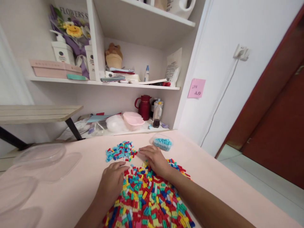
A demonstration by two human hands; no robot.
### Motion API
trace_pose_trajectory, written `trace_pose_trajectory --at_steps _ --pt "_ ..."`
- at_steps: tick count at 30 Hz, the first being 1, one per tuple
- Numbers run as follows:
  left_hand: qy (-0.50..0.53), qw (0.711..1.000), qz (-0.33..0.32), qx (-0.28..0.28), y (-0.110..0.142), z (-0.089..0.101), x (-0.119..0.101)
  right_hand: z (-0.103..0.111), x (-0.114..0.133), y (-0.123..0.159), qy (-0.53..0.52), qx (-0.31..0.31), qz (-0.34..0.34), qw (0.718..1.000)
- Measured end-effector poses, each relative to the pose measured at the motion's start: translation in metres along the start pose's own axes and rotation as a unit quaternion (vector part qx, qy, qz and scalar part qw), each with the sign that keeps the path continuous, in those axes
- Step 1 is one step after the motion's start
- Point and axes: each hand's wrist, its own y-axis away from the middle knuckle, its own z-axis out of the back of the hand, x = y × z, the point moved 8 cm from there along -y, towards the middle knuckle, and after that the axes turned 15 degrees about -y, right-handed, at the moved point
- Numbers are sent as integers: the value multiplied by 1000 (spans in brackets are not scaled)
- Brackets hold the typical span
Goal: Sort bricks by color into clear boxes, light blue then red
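A large heap of mixed toy building bricks (147, 199) in red, yellow, green and blue spreads over the pink tabletop (83, 186). Behind it lies a smaller pile, mostly light blue bricks (120, 151) with some red, yellow and green. My left hand (112, 177) rests at the left edge of the large heap, fingers stretched toward the gap between the piles. My right hand (155, 159) reaches over the heap's back part, its extended fingertips near the small pile's right side. Its thumb is hidden. A clear plastic tub (163, 142) of light blue bricks stands just beyond the right hand.
Transparent containers or lids (40, 155) lie on the left of the table. Behind stands a white shelf unit (137, 85) with a pink bowl (133, 119), a dark red jug (144, 107) and a bottle (157, 114). A wooden stand (40, 114) juts in from the left.
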Motion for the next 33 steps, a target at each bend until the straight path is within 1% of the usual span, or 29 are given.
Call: trace_pose_trajectory --at_steps 3,6,8,10,12,14,16,18,20,21,23,25,28,31,33 --pt "3 1000 1 -5 0 -1 1 24 -5 -2 50 -61 -12 997" --pt "2 1000 2 -1 1 -2 1 45 -24 1 106 -103 -51 988" --pt "4 1000 5 4 1 -3 1 53 -39 5 137 -118 -90 979" --pt "8 1000 5 3 1 -3 1 57 -50 10 146 -132 -125 973" --pt "12 1000 2 -3 2 -2 0 56 -52 11 128 -143 -137 972" --pt "14 1000 0 -4 2 0 -1 52 -43 9 95 -144 -121 977" --pt "15 1000 3 -1 2 0 -1 41 -26 5 44 -121 -91 988" --pt "17 1000 6 4 2 1 -2 22 -7 0 -26 -54 -62 996" --pt "17 1000 7 6 2 1 -2 -1 10 0 -76 31 -43 996" --pt "16 1000 6 6 2 1 -2 -11 16 2 -81 66 -38 994" --pt "12 1000 5 8 2 1 -3 -24 23 6 -65 108 -35 991" --pt "9 1000 4 13 3 0 -3 -31 24 10 -43 127 -34 990" --pt "10 1000 3 16 3 -1 -3 -33 24 12 -25 137 -32 990" --pt "18 1000 1 10 4 0 -4 -33 21 10 -21 131 -39 990" --pt "25 1000 5 6 4 1 -4 -31 17 9 -27 112 -51 992"
